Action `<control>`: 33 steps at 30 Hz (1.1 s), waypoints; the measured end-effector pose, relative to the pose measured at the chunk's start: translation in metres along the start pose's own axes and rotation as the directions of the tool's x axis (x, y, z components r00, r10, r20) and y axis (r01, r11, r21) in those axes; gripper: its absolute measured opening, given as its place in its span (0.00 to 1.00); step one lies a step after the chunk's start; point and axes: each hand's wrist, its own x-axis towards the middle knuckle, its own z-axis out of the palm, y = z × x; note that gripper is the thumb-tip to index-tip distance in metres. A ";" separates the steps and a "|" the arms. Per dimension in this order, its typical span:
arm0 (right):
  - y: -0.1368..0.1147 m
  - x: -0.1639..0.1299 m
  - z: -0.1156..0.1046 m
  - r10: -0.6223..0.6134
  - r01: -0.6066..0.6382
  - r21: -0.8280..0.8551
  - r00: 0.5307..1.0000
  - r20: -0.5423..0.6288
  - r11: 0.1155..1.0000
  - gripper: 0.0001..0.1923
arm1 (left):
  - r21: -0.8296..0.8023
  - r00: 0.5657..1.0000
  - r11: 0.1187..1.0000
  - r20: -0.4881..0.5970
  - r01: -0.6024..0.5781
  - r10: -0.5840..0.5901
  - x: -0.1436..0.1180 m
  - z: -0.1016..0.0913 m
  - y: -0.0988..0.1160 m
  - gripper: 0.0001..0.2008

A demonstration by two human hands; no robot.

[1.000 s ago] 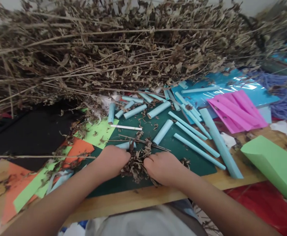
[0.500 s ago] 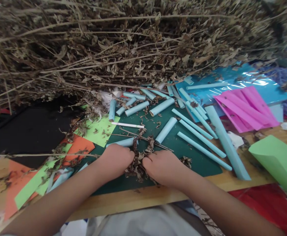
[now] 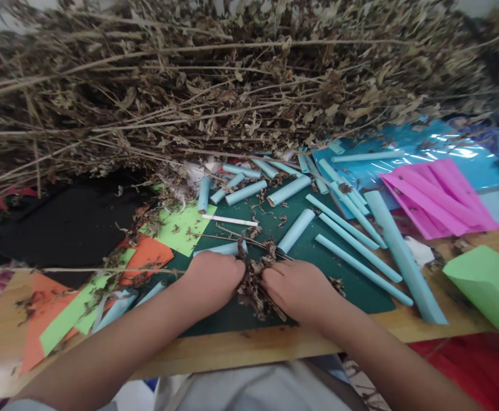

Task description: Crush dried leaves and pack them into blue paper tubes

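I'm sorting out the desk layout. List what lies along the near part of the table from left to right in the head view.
Orange paper → lime-green paper strip → left hand → clump of dried leaves → right hand → long light-blue paper tube → folded green paper.

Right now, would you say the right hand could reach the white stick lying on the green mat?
Probably yes. The right hand sits on the dried leaf clump, and the white stick lies in the open just beyond, with only loose leaf crumbs and thin twigs between them.
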 end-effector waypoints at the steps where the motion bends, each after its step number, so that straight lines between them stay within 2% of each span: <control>1: 0.002 -0.001 -0.003 0.017 -0.017 0.002 1.000 0.004 1.000 0.07 | 0.004 0.999 1.000 -0.023 0.024 -0.023 -0.003 -0.001 -0.003 0.05; 6: 0.013 -0.010 -0.011 0.042 -0.042 0.004 0.999 0.005 0.999 0.09 | -0.017 0.989 0.989 -0.020 0.146 -0.147 -0.027 -0.002 -0.032 0.09; 10: 0.020 -0.016 -0.009 0.053 -0.053 -0.001 0.998 0.020 0.999 0.09 | -0.130 0.992 0.984 0.007 0.125 -0.125 -0.049 0.004 -0.054 0.12; 15: 0.035 -0.020 -0.016 0.075 -0.077 0.052 0.996 0.041 0.996 0.11 | -0.161 0.991 0.978 -0.022 0.130 -0.135 -0.063 0.023 -0.054 0.15; 17: 0.041 -0.021 -0.027 0.114 -0.108 0.115 0.992 -0.055 0.988 0.10 | -0.150 0.989 0.980 -0.053 0.127 -0.136 -0.064 0.029 -0.049 0.15; 20: 0.037 -0.014 -0.047 0.199 -0.160 0.142 0.926 -0.322 0.977 0.11 | -0.134 0.990 0.986 -0.082 0.101 -0.113 -0.061 0.032 -0.039 0.14; 21: 0.030 -0.009 -0.052 0.182 -0.150 0.114 0.913 -0.365 0.982 0.12 | -0.129 0.991 0.988 -0.088 0.087 -0.099 -0.060 0.031 -0.036 0.13; 22: 0.021 -0.003 -0.055 0.135 -0.119 0.066 0.923 -0.361 0.991 0.12 | -0.121 0.992 0.990 -0.094 0.078 -0.090 -0.058 0.029 -0.033 0.13; 23: 0.009 0.005 -0.056 0.045 -0.043 0.014 0.958 -0.282 0.999 0.13 | -0.110 0.991 0.991 -0.103 0.075 -0.086 -0.057 0.027 -0.030 0.12; 25: -0.015 0.021 -0.051 -0.078 0.076 -0.027 0.994 -0.076 0.997 0.13 | -0.078 0.990 0.994 -0.116 0.070 -0.079 -0.056 0.022 -0.025 0.11; 28: -0.036 0.039 -0.034 -0.176 0.184 -0.078 0.979 0.099 0.980 0.07 | -0.043 0.991 0.998 -0.121 0.044 -0.049 -0.056 0.016 -0.020 0.10; 33: -0.025 0.039 -0.016 -0.248 0.276 -0.097 0.942 0.227 0.956 0.10 | -0.073 0.993 0.997 -0.117 -0.035 0.026 -0.062 0.025 -0.023 0.06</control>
